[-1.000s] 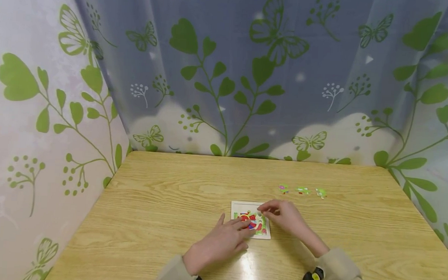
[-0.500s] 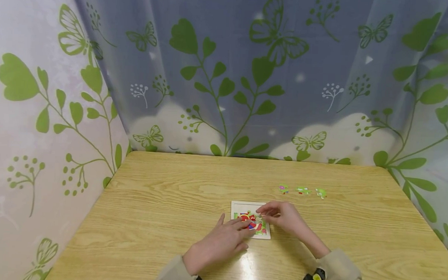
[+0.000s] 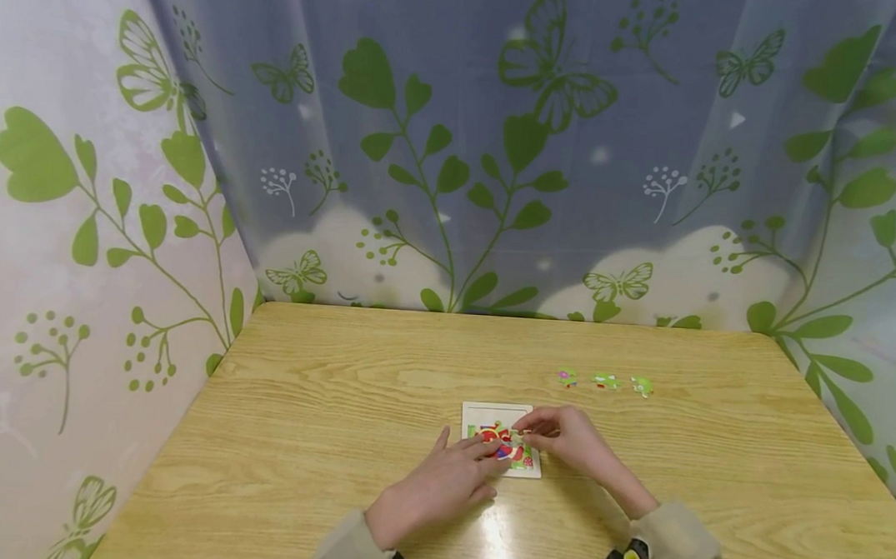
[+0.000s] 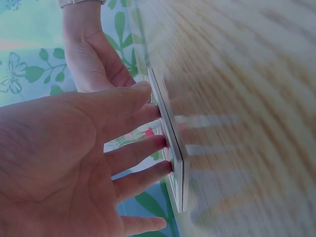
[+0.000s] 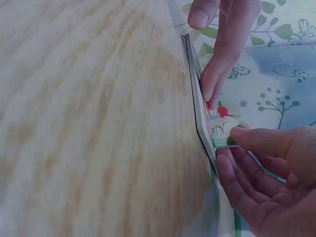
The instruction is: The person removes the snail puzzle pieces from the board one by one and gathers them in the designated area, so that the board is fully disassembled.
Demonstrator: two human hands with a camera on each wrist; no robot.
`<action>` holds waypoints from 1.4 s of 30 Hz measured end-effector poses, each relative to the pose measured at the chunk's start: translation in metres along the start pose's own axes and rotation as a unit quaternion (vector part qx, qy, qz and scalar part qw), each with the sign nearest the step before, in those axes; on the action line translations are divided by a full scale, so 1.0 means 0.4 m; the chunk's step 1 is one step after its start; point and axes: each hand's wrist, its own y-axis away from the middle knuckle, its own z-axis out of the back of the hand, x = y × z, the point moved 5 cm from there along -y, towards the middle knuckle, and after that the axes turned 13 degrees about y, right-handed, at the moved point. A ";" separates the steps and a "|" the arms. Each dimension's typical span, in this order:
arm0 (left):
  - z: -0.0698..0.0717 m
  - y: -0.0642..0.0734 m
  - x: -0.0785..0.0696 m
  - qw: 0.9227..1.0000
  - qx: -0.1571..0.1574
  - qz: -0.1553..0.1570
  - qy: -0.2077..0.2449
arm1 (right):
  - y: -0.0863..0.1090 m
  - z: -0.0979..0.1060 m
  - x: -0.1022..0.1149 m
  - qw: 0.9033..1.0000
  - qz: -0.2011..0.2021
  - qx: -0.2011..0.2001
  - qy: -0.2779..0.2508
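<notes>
A square white-framed jigsaw puzzle board [image 3: 480, 412] lies on the table, partly filled with red, blue and green pieces. My left hand [image 3: 442, 483] has its fingers extended, and their tips rest on the pieces at the board's left side. Between thumb and fingers, my right hand [image 3: 570, 435] pinches a puzzle piece [image 5: 225, 129] with green and white on it, tilted over the right part of the board. In the left wrist view, the fingertips [image 4: 168, 167] touch the board's face, and the pinched piece is hidden.
Three loose puzzle pieces lie in a row beyond the board: one with a purple spot [image 3: 567, 377], a green-and-white one [image 3: 605, 381] and a green one [image 3: 642, 385]. A patterned curtain [image 3: 452, 188] hangs behind the wooden table [image 3: 322, 407].
My right hand has shifted slightly left and down with the piece, its fingers changing angle a little. The left hand stays in place, and the three loose pieces have not moved.
</notes>
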 end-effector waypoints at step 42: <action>-0.005 -0.001 0.000 1.000 -0.009 -0.007 0.005 | -0.013 0.073 -0.011 0.993 -0.055 -0.073 -0.075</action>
